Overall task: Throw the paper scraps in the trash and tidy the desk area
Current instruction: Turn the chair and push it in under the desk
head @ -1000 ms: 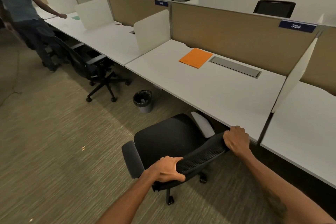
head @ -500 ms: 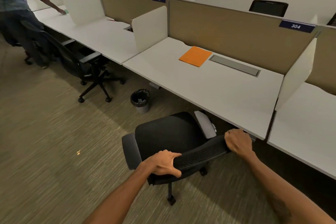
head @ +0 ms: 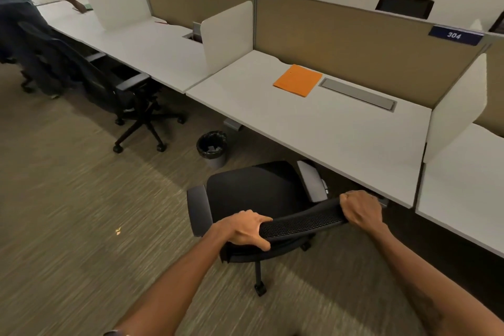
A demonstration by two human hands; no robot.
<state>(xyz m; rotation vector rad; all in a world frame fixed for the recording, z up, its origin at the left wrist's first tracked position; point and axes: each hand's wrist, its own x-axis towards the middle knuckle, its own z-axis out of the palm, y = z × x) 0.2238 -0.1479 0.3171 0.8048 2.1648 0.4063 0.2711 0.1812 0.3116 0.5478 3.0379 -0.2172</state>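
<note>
Bench point(head: 313, 128) smooth matt white laminate; chair backrest point(head: 300, 222) black mesh; on bench orange paper folder point(head: 297, 80) beside brushed metal grommet cover point(head: 358, 93); carpet point(head: 68, 213) rough

Desk point(head: 313, 128): white top, tan partition behind, 12–2 o'clock. Orange paper point(head: 297, 80) flat near its back edge, just left of grey cable hatch point(head: 358, 93). Trash bin point(head: 212, 148): small, black-lined, upright on carpet at 11 o'clock by desk front. Black chair point(head: 253, 199): seat toward desk, gripped at backrest top.

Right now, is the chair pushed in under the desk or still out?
Mostly out. The chair's seat sits clear of the desk edge; only one armrest reaches beneath it.
</note>
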